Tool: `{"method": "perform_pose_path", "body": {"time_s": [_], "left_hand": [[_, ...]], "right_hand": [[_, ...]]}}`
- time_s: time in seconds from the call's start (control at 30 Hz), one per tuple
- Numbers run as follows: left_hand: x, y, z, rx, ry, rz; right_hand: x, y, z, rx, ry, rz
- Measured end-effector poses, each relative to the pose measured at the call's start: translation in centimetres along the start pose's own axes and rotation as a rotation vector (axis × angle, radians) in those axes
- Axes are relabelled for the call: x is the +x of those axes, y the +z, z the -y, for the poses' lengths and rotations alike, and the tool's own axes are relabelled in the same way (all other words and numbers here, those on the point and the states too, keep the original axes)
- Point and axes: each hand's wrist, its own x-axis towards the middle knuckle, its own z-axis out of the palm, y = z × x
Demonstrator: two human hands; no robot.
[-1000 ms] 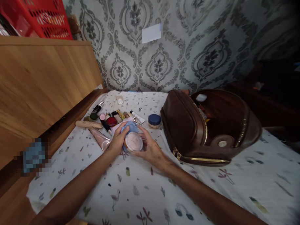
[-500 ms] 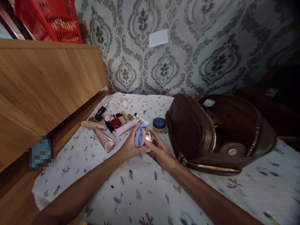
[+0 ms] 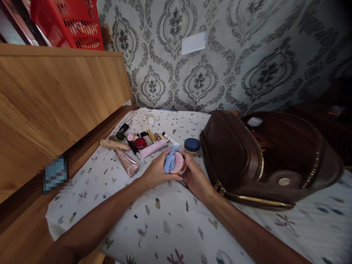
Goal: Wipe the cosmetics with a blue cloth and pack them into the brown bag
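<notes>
Held between both hands is a small round jar [image 3: 177, 164] with a pink lid. My left hand [image 3: 156, 172] is closed on a crumpled blue cloth [image 3: 170, 161], which presses against the jar's left side. The fingers of my right hand [image 3: 197, 178] wrap round the jar from the right; they hide part of its body. Just beyond the hands stands a jar with a dark blue lid [image 3: 192, 145]. To the left lie a lilac tube [image 3: 154, 148], a rose-gold tube [image 3: 128, 163], a beige tube [image 3: 114, 144] and a red round jar [image 3: 140, 143].
An unzipped brown leather bag [image 3: 231, 153] stands on the patterned sheet [image 3: 156, 232] at right. Several small cosmetics, one a black tube [image 3: 134, 149], are clustered at left. A wooden cabinet [image 3: 62, 97] with a red basket [image 3: 71, 24] on top borders the left side.
The jar has been turned in my hands, so its pink lid now faces me more. The whole view has shifted slightly, with the surroundings appearing further right.
</notes>
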Motion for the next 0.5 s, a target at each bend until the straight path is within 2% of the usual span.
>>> {"method": "perform_pose_path", "body": {"time_s": [0.17, 0.5], "left_hand": [[-0.01, -0.14, -0.62, 0.058, -0.063, -0.036], [-0.41, 0.08, 0.21, 0.322, 0.049, -0.115]], "right_hand": [[-0.04, -0.19, 0.13, 0.041, -0.001, -0.051], [-0.09, -0.32, -0.02, 0.017, -0.04, -0.057]]}}
